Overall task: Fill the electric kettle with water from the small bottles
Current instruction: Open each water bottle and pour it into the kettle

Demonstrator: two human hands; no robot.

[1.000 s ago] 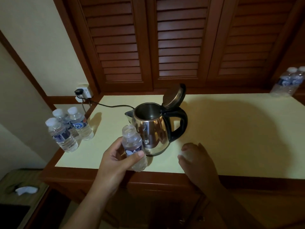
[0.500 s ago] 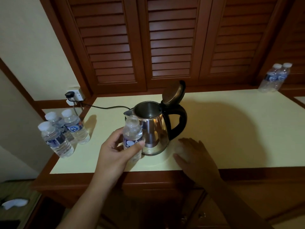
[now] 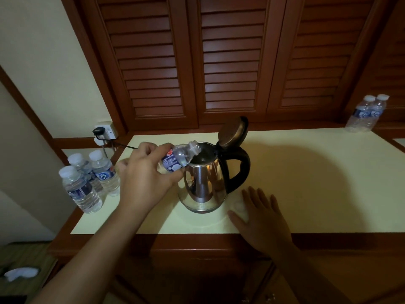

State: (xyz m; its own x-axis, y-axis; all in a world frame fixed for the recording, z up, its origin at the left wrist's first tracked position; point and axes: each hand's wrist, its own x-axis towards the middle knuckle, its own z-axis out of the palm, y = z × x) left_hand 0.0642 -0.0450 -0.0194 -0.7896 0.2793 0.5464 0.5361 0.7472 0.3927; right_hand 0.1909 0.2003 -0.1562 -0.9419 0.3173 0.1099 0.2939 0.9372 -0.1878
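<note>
While the left hand (image 3: 144, 183) grips an uncapped small bottle (image 3: 178, 157) tipped on its side, the bottle's mouth sits over the open rim of the steel kettle (image 3: 203, 183); whether water is running is hard to tell. Its lid (image 3: 232, 133) stands up at twelve o'clock. The right hand (image 3: 260, 216) lies flat and unclenched on the counter (image 3: 317, 183), at the kettle's four o'clock. Three capped bottles (image 3: 87, 183) stand at nine o'clock, two more (image 3: 365, 114) at two.
</note>
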